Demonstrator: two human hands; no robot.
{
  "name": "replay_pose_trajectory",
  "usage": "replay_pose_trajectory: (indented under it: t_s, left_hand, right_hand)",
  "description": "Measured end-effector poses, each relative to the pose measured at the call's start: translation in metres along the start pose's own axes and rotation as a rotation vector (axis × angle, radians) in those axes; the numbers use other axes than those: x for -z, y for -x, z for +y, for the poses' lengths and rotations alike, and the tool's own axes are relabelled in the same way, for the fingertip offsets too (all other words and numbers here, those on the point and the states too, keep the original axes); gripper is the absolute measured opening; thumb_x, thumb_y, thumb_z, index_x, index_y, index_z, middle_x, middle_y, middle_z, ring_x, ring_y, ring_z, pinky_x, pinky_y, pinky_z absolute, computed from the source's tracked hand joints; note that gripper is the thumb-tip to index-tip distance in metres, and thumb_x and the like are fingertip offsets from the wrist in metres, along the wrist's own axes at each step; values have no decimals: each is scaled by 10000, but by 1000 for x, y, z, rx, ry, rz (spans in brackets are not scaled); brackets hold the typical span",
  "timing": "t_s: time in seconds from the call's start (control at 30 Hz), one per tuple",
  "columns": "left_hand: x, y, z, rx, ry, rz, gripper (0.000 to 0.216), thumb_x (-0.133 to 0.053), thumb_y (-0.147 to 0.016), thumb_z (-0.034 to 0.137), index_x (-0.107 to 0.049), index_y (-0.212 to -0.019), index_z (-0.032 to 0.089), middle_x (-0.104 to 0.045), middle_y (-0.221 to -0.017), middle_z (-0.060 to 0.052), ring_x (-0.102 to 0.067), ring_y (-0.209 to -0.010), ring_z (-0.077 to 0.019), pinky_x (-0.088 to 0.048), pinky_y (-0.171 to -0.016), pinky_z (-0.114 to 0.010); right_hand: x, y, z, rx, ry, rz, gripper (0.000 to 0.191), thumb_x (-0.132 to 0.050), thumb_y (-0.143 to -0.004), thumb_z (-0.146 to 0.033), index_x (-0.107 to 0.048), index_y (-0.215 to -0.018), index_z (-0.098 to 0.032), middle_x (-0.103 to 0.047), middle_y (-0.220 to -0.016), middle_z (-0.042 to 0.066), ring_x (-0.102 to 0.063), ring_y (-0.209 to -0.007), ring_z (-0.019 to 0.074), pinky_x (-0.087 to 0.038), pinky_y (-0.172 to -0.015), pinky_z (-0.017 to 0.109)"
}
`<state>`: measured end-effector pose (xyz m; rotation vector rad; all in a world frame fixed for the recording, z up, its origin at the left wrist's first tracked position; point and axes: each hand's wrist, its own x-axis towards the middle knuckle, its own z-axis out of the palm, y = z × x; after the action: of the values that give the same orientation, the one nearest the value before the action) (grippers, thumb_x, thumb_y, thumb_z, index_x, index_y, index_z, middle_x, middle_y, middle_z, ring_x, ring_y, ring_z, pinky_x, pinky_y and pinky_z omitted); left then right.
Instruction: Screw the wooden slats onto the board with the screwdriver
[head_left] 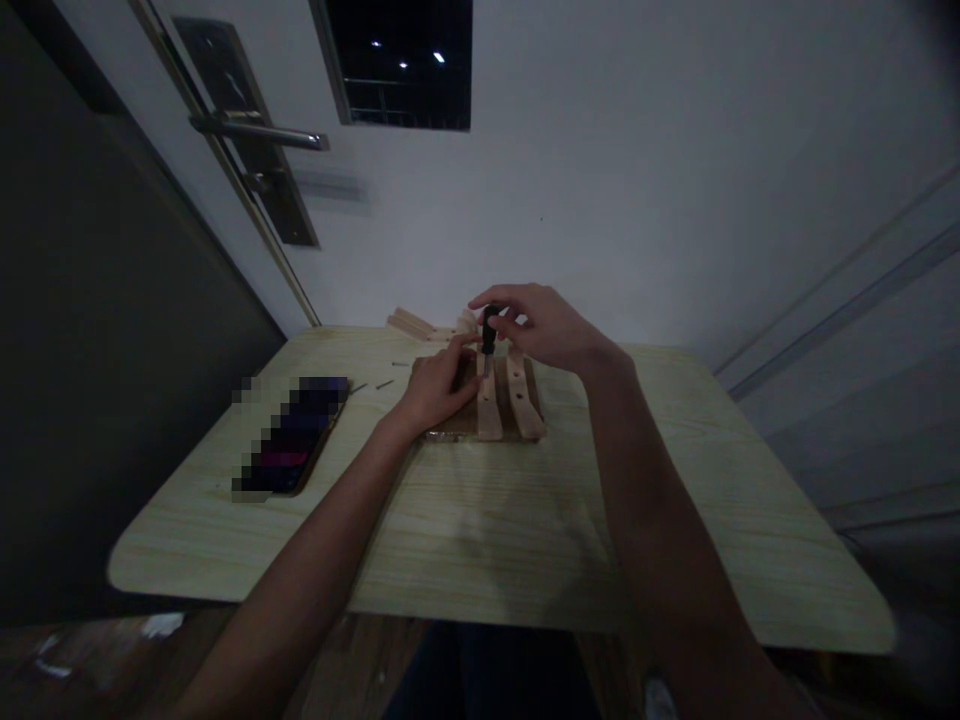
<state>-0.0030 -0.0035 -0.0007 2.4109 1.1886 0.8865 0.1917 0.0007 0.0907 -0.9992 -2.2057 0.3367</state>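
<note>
My right hand (544, 325) is closed round the black handle of a screwdriver (490, 325). The screwdriver stands nearly upright, its shaft pointing down at a pale, bent wooden piece (490, 420). My left hand (439, 385) lies over a brown board (454, 425), its thumb and forefinger against that wooden piece, close to the shaft. Beside it on the board is a second bent wooden piece (519, 395) with dark holes. Whether a screw sits under the tip is too small to tell.
Behind the board lie further wooden pieces (411, 322). Several loose screws (385, 384) are left of my left hand, near a phone (300, 435). The pale wood-grain table (480, 540) meets a white door with a metal handle (262, 132).
</note>
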Motion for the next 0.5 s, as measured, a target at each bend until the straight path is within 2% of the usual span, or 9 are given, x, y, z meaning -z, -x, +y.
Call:
replay_pose_trajectory:
  t_s: [0.2, 0.27, 0.37, 0.5]
  left_hand:
    - [0, 0, 0, 11, -18, -8, 589, -574, -865, 354, -357, -1398, 232, -692, -1272, -108, -694, -1080, -292, -538, -919, -451]
    - [-1, -1, -2, 12, -23, -6, 604, -576, -864, 354, -346, -1408, 228, -699, -1255, -113, -699, -1060, -292, -544, -905, -448]
    - [-3, -1, -4, 4, -16, 0, 619, -581, -858, 354, -341, -1414, 226, -704, -1241, -117, -700, -1060, -295, -547, -905, -452]
    - [-2, -1, -4, -1, -22, 7, 606, -574, -858, 357, -351, -1408, 233, -697, -1259, -118, -688, -1104, -308, -540, -926, -477]
  right_hand:
    - [-1, -3, -7, -24, 32, 66, 106, -713, -809, -242, -737, -894, -184, -709, -806, 19, -604, -709, 147, -447, -728, 288]
    - [-2, -4, -7, -28, 37, 80, 153, -745, -803, -326, -716, -836, -180, -686, -770, 15, -586, -691, 143, -435, -713, 286]
    - [-2, -4, -9, -43, 11, 70, 241, -751, -807, -404, -699, -808, -169, -692, -807, 31, -576, -674, 137, -435, -685, 286]
    - [-1, -3, -12, -30, -33, 44, 153, -725, -813, -294, -719, -906, -173, -726, -937, 49, -605, -712, 139, -471, -680, 278]
